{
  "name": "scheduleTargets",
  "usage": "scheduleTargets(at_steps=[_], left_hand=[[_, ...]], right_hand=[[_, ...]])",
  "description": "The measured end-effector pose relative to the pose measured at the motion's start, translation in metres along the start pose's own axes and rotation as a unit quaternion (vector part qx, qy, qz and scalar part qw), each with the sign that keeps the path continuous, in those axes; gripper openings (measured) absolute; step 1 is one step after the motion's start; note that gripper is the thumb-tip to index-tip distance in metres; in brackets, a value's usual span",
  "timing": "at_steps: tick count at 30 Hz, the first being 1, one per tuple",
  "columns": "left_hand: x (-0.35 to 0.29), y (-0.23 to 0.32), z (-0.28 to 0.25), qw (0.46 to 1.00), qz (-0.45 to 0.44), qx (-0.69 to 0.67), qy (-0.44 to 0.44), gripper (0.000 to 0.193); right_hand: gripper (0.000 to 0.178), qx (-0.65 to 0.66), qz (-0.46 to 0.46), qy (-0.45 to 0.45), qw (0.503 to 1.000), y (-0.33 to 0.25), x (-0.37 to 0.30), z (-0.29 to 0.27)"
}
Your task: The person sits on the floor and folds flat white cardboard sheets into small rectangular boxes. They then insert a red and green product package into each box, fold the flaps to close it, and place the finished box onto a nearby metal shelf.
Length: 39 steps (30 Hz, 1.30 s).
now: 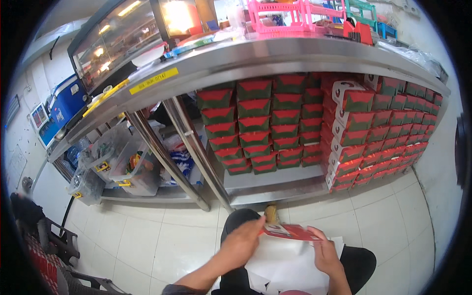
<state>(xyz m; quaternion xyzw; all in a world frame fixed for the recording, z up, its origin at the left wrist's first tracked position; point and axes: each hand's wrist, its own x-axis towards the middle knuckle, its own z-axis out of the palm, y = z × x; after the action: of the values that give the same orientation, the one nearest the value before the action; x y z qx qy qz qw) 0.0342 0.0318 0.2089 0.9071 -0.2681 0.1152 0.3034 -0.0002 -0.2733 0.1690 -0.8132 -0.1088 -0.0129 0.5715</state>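
Note:
A flat red printed piece of card [295, 233], looking like an unfolded box blank, is held level between my two hands above my lap. My left hand [246, 241] grips its left end, the fingers closed on the edge. At its right end my right hand [326, 251] pinches it, thumb and fingers at the corner. Below the card, white sheets [285, 260] rest across my lap, with cut or folded edges. Whether these sheets join the red card I cannot tell.
Stacked red and dark green boxes [260, 162] fill the shelf under the steel table [295, 51]. Clear plastic bins [132, 167] stand at the left. On the tabletop are a pink basket [280, 19] and a red tape dispenser [358, 32]. A chair [54, 246] stands at the lower left.

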Motion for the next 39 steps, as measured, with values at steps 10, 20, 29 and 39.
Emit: scheduleTargets(at_steps=[10,20,29,39], left_hand=[[-0.07,-0.076,-0.02,0.981,-0.12,0.113,0.107,0.06],[-0.073,-0.049,0.02,0.97,-0.14,-0.042,0.196,0.058],[-0.087,-0.059,0.025,0.965,-0.114,0.008,0.235,0.079],[-0.094,-0.062,0.03,0.963,-0.11,-0.044,0.243,0.087]], right_hand=[[0.072,-0.104,-0.107,-0.086,0.985,0.044,0.06,0.097],[0.071,0.087,-0.002,-0.018,0.996,0.036,0.033,0.111],[0.064,0.048,-0.026,0.026,0.998,0.028,0.039,0.113],[0.069,-0.004,-0.098,0.003,0.995,0.034,0.032,0.121]])
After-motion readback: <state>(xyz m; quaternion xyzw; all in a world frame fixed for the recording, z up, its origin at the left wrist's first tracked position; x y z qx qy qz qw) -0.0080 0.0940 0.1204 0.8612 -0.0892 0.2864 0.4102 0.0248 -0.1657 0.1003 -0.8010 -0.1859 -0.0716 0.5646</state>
